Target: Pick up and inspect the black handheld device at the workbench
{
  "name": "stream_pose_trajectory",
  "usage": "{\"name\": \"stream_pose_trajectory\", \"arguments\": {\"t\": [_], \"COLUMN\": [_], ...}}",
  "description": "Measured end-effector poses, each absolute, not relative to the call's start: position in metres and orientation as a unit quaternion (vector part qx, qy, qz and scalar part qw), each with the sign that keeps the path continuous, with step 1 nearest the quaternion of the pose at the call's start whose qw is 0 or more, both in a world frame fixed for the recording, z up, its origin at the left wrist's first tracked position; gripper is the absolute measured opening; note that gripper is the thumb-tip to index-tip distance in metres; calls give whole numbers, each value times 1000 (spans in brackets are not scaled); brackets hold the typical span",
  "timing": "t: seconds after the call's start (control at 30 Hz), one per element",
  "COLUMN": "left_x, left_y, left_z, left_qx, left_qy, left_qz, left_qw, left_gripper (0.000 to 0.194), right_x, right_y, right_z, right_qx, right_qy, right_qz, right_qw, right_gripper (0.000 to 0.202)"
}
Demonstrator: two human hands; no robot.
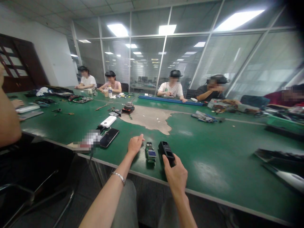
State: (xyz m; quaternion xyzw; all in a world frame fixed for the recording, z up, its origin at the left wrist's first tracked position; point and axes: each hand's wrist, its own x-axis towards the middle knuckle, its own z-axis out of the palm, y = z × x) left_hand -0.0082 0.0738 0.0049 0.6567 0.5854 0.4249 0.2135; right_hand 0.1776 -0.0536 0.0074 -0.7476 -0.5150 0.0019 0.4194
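A black rectangular casing (167, 151) with openings in its top is gripped by my right hand (175, 171), thumb on its left side and fingers around the right. Just left of it, a green circuit board module (150, 152) with a small bluish screen lies on the green table (204, 152). My left hand (136, 144) rests on the table left of the module, not touching it. Its fingers look curled except one pointing right; whether anything is under them is hidden.
To the left lie a black phone (109, 138) and a white power bank (108, 121). A torn brown patch (149, 118) spreads ahead, with a dark device (128, 108) at its edge. Clear-wrapped parts (203, 116) lie further right. Several people sit around the table.
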Motion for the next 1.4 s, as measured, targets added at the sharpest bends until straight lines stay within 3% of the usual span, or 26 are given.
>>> {"name": "stream_pose_trajectory", "arguments": {"t": [0.17, 0.33, 0.6, 0.97, 1.2, 1.4], "left_x": [-10, -11, -11, -11, -10, -12], "left_y": [75, 73, 71, 72, 72, 74], "left_z": [4, 6, 7, 7, 5, 2], "left_qx": [657, 657, 660, 668, 675, 698], "left_qy": [581, 584, 581, 575, 575, 555], "left_qz": [429, 425, 425, 427, 435, 428], "left_qw": [215, 216, 213, 205, 160, 146], "left_gripper": [64, 64, 63, 58, 42, 38], "right_x": [154, 128, 114, 112, 113, 110], "right_y": [-51, -47, -49, -64, -57, -53], "right_z": [32, 42, 43, 14, 10, 12], "right_qx": [-704, -708, -723, -724, -706, -726], "right_qy": [-544, -570, -592, -591, -594, -592], "right_qz": [2, 3, -36, -29, -38, -16], "right_qw": [457, 418, 355, 355, 383, 349], "right_gripper": [54, 53, 44, 44, 71, 55]}}
